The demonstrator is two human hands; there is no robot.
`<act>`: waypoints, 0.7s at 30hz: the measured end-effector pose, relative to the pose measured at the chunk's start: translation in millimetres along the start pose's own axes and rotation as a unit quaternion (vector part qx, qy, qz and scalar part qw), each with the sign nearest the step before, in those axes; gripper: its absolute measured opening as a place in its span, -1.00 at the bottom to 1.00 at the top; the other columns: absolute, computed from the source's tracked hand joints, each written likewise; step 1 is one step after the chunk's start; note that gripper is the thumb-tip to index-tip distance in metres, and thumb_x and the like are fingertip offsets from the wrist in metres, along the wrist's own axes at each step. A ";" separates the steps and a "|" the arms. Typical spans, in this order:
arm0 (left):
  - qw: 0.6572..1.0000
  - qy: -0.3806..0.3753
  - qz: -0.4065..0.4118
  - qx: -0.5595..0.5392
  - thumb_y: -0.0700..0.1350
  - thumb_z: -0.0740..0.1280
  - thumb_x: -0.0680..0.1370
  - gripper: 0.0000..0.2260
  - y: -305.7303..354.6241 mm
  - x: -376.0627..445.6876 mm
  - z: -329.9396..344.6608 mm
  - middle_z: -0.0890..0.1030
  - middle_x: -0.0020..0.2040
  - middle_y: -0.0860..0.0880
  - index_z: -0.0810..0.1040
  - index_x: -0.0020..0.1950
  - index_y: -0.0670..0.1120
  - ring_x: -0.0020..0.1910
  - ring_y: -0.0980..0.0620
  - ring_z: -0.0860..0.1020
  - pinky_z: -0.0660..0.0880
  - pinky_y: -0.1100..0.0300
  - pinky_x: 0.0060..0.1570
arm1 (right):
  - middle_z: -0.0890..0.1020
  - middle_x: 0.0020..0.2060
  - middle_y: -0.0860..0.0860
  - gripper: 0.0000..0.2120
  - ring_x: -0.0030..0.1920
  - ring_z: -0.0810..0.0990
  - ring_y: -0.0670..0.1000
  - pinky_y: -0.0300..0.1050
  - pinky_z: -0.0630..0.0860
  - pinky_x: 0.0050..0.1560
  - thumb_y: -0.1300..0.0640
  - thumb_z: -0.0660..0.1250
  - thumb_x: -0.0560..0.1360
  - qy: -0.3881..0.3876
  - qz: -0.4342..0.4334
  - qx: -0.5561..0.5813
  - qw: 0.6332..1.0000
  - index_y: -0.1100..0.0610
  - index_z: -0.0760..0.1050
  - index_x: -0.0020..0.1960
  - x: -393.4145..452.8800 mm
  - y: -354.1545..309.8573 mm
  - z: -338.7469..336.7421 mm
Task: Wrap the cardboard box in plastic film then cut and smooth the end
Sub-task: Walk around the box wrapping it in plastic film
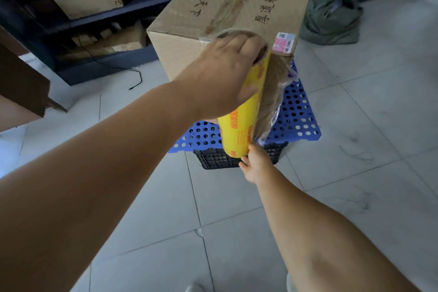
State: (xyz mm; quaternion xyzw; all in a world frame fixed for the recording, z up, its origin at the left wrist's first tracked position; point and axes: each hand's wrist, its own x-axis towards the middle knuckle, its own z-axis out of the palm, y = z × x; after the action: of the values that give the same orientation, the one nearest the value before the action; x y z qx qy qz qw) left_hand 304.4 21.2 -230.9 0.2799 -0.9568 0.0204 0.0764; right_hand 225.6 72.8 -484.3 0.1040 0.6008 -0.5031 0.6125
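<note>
Tiled floor (pixel 237 208), hands (both) (pixel 220 73) gripping film roll (pixel 239 130)

The cardboard box (pixel 227 7) runs off the top edge, so its far end is unseen; the left hand (pixel 220 78) and the yellow film roll (pixel 244 111) cover part of its near face; the left fingers (pixel 248 42) dip into the roll's open core, tips hidden; the roll's lower end is masked by the right hand (pixel 257 163); the roll's print is too blurred to read; the black crate (pixel 218 159) is mostly hidden under the blue perforated panel (pixel 296 114).
</note>
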 end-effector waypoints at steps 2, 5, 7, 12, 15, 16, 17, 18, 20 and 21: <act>0.999 -0.005 0.053 0.013 -0.02 0.31 0.50 -0.47 -14.9 -10.6 -1.2 0.42 0.29 -0.08 0.24 0.43 -0.07 0.28 -0.09 0.32 0.05 0.18 0.29 | 0.44 0.30 0.00 -0.61 0.17 0.44 0.02 -0.05 0.36 0.23 -0.07 0.21 0.56 0.016 -0.012 0.052 0.998 -0.09 0.35 0.37 -1.0 7.0 7.2; 0.994 0.011 0.101 0.037 -0.10 0.29 0.50 -0.57 -39.7 -21.3 -2.3 0.46 0.26 -0.05 0.35 0.36 -0.05 0.29 -0.07 0.35 -0.04 0.14 0.35 | 0.41 0.29 0.00 -0.54 0.31 0.41 0.04 -0.01 0.30 0.35 -0.12 0.22 0.54 0.033 -0.011 0.133 0.990 -0.04 0.31 0.41 -2.2 21.0 18.1; 0.991 0.034 0.123 0.044 -0.07 0.26 0.52 -0.66 -55.6 -22.0 -4.8 0.48 0.25 -0.05 0.44 0.29 -0.04 0.29 -0.07 0.37 -0.07 0.10 0.36 | 0.38 0.34 0.04 -0.45 0.36 0.38 0.05 0.01 0.29 0.38 -0.21 0.24 0.51 0.041 -0.009 0.177 0.983 -0.03 0.27 0.43 -3.9 29.1 27.0; 0.982 0.017 0.187 0.028 0.10 0.15 0.50 -0.64 -79.7 -5.9 -10.3 0.55 0.19 -0.03 0.54 0.16 -0.03 0.37 -0.04 0.33 -0.03 -0.06 0.39 | 0.38 0.37 -0.02 -0.37 0.38 0.33 0.00 -0.05 0.23 0.38 -0.30 0.26 0.43 0.057 -0.012 0.254 0.966 -0.05 0.31 0.41 9.6 36.3 36.7; 0.973 0.016 0.232 0.009 0.13 0.10 0.48 -0.59 -88.2 0.6 -8.2 0.60 0.10 -0.04 0.57 0.08 -0.07 0.35 -0.07 0.37 0.07 -0.09 0.36 | 0.44 0.31 -0.07 -0.43 0.35 0.38 -0.01 -0.09 0.22 0.38 -0.31 0.20 0.46 0.063 -0.031 0.305 0.950 -0.08 0.33 0.39 17.1 32.4 43.7; 0.969 0.015 0.247 0.001 0.13 0.11 0.48 -0.61 -91.1 3.4 -7.3 0.61 0.08 -0.06 0.58 0.06 -0.08 0.33 -0.08 0.39 0.08 -0.10 0.36 | 0.46 0.26 -0.07 -0.47 0.33 0.41 0.00 -0.10 0.25 0.39 -0.30 0.20 0.47 0.074 -0.032 0.325 0.942 -0.09 0.35 0.36 16.4 31.6 46.3; 0.965 0.016 0.262 -0.001 0.13 0.13 0.48 -0.62 -93.9 5.8 -6.5 0.62 0.05 -0.07 0.58 0.04 -0.09 0.30 -0.10 0.42 0.11 -0.10 0.35 | 0.50 0.19 -0.06 -0.54 0.27 0.45 0.01 -0.09 0.30 0.38 -0.28 0.21 0.48 0.087 -0.031 0.337 0.937 -0.10 0.38 0.30 16.5 31.9 47.3; 0.960 0.020 0.278 0.000 0.13 0.15 0.49 -0.63 -96.4 8.4 -5.9 0.62 0.01 -0.08 0.59 0.02 -0.10 0.24 -0.12 0.47 0.15 -0.09 0.33 | 0.54 0.11 -0.06 -0.63 0.18 0.51 0.00 -0.10 0.39 0.31 -0.24 0.22 0.49 0.095 -0.030 0.347 0.932 -0.09 0.42 0.21 16.4 31.4 48.0; 0.948 0.041 0.314 -0.007 0.11 0.17 0.50 -0.65 -98.8 14.1 -3.8 0.59 -0.12 -0.10 0.58 -0.04 -0.13 0.02 -0.16 0.53 0.28 -0.03 0.22 | 0.61 -0.19 -0.05 -0.87 -0.17 0.59 -0.06 -0.18 0.55 -0.04 -0.07 0.20 0.51 0.117 -0.030 0.365 0.923 -0.05 0.46 -0.06 17.1 31.6 47.6; 0.944 0.048 0.327 -0.016 0.11 0.18 0.51 -0.65 -98.8 15.3 -3.0 0.57 -0.18 -0.10 0.58 -0.06 -0.14 -0.07 -0.15 0.53 0.30 0.01 0.14 | 0.56 -0.33 -0.04 -0.87 -0.35 0.52 -0.07 -0.23 0.51 -0.22 0.00 0.16 0.49 0.120 -0.031 0.368 0.922 -0.02 0.41 -0.19 16.4 34.0 47.5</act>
State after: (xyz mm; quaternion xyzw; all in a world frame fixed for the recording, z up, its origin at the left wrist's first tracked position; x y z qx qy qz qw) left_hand 345.3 -69.9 -225.9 -0.0509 -0.9911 0.0422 0.1155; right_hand 277.1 46.0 -502.1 0.3625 0.4452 -0.6914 0.4386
